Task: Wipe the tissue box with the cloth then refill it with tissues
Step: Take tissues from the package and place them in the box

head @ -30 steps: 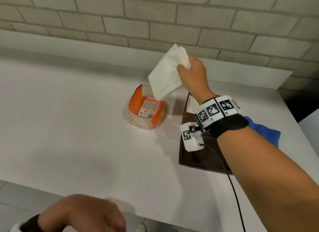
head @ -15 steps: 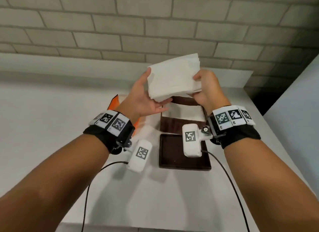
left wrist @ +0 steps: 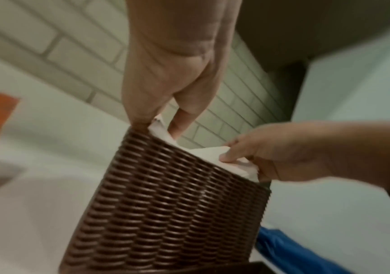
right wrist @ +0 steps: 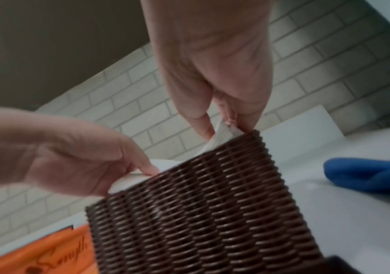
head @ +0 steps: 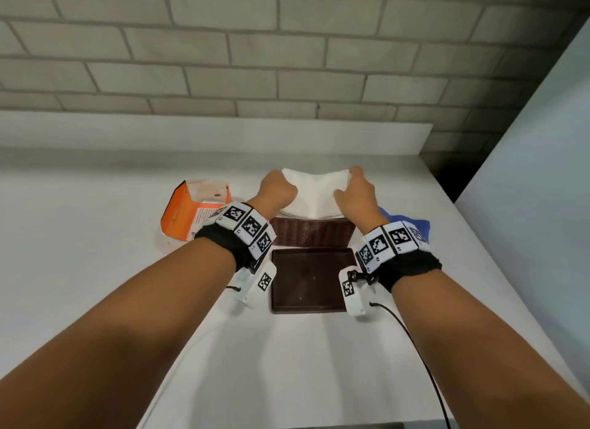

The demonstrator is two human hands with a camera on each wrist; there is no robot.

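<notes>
A stack of white tissues point(head: 314, 192) sits in the open top of the brown woven tissue box point(head: 313, 234), sagging in the middle. My left hand point(head: 279, 187) pinches its left end and my right hand point(head: 354, 189) pinches its right end. In the left wrist view my left hand point(left wrist: 163, 126) holds the tissues point(left wrist: 210, 153) at the box point(left wrist: 172, 204) rim. The right wrist view shows my right hand point(right wrist: 224, 126) holding the tissues point(right wrist: 215, 142) at the box point(right wrist: 200, 213) corner. How deep the stack sits is hidden.
The box's flat brown lid point(head: 309, 281) lies on the white table point(head: 95, 269) just in front of the box. An opened orange tissue pack point(head: 194, 211) lies to the left, a blue cloth point(head: 412, 227) to the right. A brick wall stands behind.
My right hand lifted the tissues from the orange pack, my left hand joined it, and both brought the stack down from chest height into the top of the woven box.
</notes>
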